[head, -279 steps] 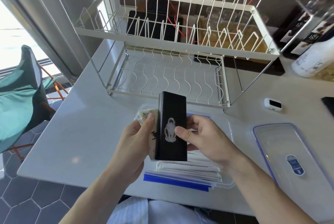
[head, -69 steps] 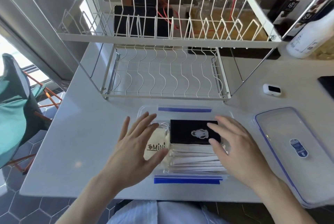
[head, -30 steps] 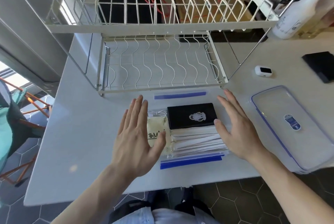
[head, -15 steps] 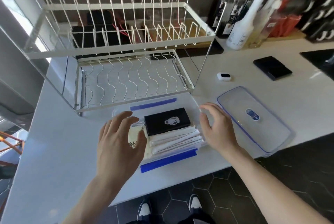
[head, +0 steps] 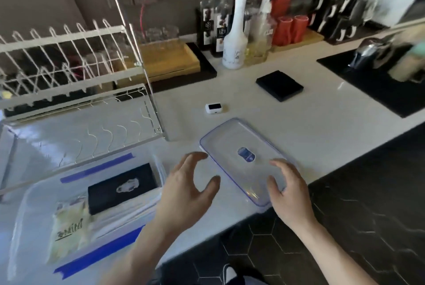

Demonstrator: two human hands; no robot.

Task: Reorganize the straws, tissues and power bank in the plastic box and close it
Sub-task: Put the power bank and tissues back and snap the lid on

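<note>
My left hand point(head: 184, 190) and right hand point(head: 288, 189) hover with fingers spread, gripping nothing, at either long edge of the clear rectangular plastic lid with a blue rim point(head: 243, 158), which lies flat near the white counter's point(head: 322, 128) front edge. Bare counter surrounds it. To the left sits the open clear plastic box point(head: 30, 195), holding the black power bank point(head: 123, 187), the pale tissue packet point(head: 69, 227) and white straws point(head: 128, 213), below the white wire dish rack point(head: 76, 91).
</note>
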